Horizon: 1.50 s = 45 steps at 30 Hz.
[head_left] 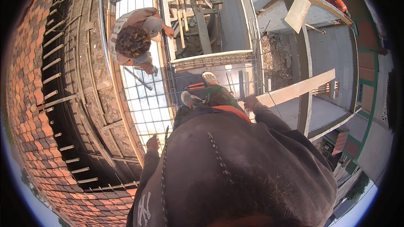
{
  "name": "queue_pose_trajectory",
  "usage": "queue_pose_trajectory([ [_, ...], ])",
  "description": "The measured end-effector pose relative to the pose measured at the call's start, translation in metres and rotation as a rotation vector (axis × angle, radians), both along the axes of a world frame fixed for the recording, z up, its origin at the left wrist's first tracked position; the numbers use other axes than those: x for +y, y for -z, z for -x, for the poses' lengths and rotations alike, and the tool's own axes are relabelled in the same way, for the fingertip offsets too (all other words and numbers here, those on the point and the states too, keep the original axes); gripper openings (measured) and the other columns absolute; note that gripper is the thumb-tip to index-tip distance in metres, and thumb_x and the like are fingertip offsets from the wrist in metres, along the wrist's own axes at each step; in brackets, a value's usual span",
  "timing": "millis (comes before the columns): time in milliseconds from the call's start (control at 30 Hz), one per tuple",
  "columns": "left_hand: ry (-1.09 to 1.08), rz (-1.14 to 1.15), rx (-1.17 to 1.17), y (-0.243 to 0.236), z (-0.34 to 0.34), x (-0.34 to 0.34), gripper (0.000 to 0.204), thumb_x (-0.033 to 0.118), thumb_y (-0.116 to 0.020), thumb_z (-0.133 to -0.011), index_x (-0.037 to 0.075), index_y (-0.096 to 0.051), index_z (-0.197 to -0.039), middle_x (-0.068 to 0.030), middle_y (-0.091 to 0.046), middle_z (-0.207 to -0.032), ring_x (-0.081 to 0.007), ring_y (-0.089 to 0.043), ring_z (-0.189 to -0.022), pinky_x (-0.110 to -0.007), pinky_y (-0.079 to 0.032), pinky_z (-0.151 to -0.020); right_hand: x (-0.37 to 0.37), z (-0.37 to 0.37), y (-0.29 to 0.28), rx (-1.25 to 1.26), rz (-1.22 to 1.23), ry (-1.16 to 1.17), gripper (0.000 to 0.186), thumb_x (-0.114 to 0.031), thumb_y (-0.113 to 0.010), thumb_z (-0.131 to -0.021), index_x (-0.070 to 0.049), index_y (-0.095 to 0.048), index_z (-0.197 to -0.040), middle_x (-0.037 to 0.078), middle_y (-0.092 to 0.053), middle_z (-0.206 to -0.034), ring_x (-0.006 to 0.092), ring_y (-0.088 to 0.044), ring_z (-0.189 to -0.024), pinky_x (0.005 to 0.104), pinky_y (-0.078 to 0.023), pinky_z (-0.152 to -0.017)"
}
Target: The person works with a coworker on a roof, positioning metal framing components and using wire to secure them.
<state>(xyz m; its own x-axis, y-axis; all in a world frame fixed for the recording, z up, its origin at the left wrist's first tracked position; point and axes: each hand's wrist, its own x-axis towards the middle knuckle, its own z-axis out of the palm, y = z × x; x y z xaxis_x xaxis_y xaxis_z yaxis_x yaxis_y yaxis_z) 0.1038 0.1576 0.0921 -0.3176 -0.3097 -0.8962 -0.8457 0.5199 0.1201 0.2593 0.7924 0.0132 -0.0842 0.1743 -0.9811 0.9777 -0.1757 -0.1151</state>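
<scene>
My right hand (251,103) is closed on the near end of a long wooden plank (301,87), which stretches out to the right across a concrete beam. Low on my left side, my left hand (153,142) hangs beside the rebar grid (147,101) with nothing in it; its fingers look apart. A red-handled tool (194,86), perhaps a cutter, lies on the dark board between my sandalled feet.
A co-worker (132,40) crouches on the rebar at the left, near a dark bar (138,79). Ahead is a framed opening (212,54) with loose timber below. Concrete beams (304,101) and drops lie right; roof tiles (31,96) left. Another person (341,5) is far right.
</scene>
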Motion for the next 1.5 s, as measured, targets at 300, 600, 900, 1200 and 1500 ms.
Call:
queue_pose_trajectory([
  [300, 0.532, -0.076, 0.065, -0.008, -0.063, 0.119, 0.048, 0.042, -0.045, -0.102, 0.000, -0.066, -0.099, -0.0120, -0.072, -0.092, -0.0231, -0.065, -0.092, -0.041, -0.049, -0.080, 0.231, 0.107, 0.069, 0.351, -0.375, -2.022, 0.023, -0.026, -0.049, -0.093, -0.022, -0.058, -0.114, -0.001, -0.062, -0.105, 0.0160, -0.061, -0.094, 0.0357, -0.051, -0.074],
  [600, -0.333, -0.275, 0.239, -0.034, -0.101, 0.132, 0.051, 0.039, -0.056, -0.098, -0.002, -0.055, -0.129, -0.0158, -0.066, -0.119, -0.0260, -0.064, -0.104, -0.037, -0.052, -0.084, 0.261, 0.184, 0.004, 0.273, -0.688, -2.185, 0.030, -0.033, -0.057, -0.091, -0.023, -0.061, -0.120, -0.002, -0.062, -0.118, 0.0171, -0.058, -0.114, 0.0360, -0.050, -0.088],
  [900, 0.477, -0.091, 0.211, 0.018, -0.141, 0.045, 0.051, 0.038, -0.055, -0.099, 0.003, -0.052, -0.136, -0.0151, -0.063, -0.127, -0.0257, -0.063, -0.106, -0.038, -0.052, -0.086, 0.113, 0.119, 0.089, 0.918, -0.912, -1.388, 0.032, -0.036, -0.065, -0.085, -0.017, -0.067, -0.111, 0.004, -0.066, -0.109, 0.0234, -0.063, -0.108, 0.0370, -0.050, -0.093],
  [1200, 0.434, -0.153, 0.161, 0.037, -0.089, -0.055, 0.053, 0.039, -0.054, -0.100, 0.004, -0.050, -0.139, -0.0146, -0.061, -0.129, -0.0263, -0.062, -0.107, -0.039, -0.053, -0.087, -0.012, -0.013, 0.071, 0.748, -0.452, -1.710, 0.021, -0.025, -0.053, -0.089, -0.019, -0.059, -0.108, 0.003, -0.061, -0.094, 0.0256, -0.060, -0.091, 0.0428, -0.051, -0.071],
  [1500, -0.335, -0.305, 0.067, 0.023, 0.009, -0.071, 0.057, 0.040, -0.051, -0.102, 0.005, -0.045, -0.146, -0.0141, -0.059, -0.134, -0.0271, -0.062, -0.111, -0.041, -0.053, -0.091, -0.038, -0.108, 0.113, 0.569, -0.469, -1.963, 0.016, -0.024, -0.049, -0.094, -0.022, -0.055, -0.109, 0.000, -0.061, -0.099, 0.0187, -0.058, -0.096, 0.0438, -0.050, -0.073],
])
